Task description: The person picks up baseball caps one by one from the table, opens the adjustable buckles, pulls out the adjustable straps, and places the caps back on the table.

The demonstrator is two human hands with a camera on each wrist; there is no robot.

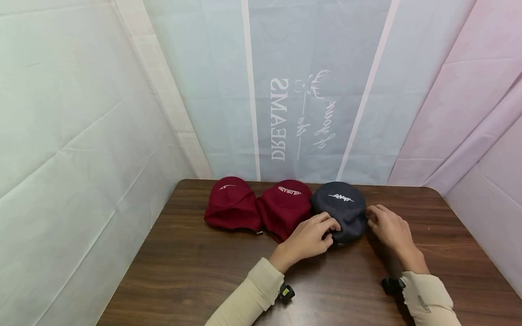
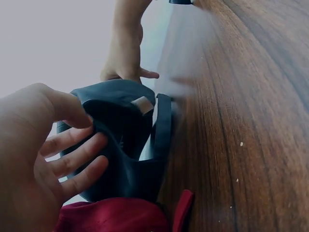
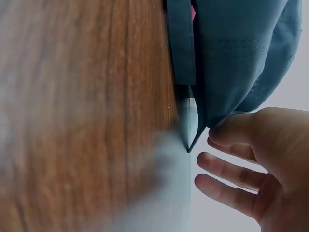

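Observation:
A dark blue-grey baseball cap with white lettering lies at the right end of a row of caps, its back strap toward the person. My left hand pinches the fabric near its opening between thumb and forefinger, the other fingers loosely bent. At the cap's right edge, my right hand pinches the fabric with thumb and forefinger; its remaining fingers are spread apart. Left of it sits a maroon cap marked COLORADO, close beside the dark one. Another maroon cap is at the left end.
The caps stand along the back of a brown wood-grain table. A printed fabric backdrop hangs right behind the table's far edge, with pale fabric walls at either side. Both wrists carry small black cameras.

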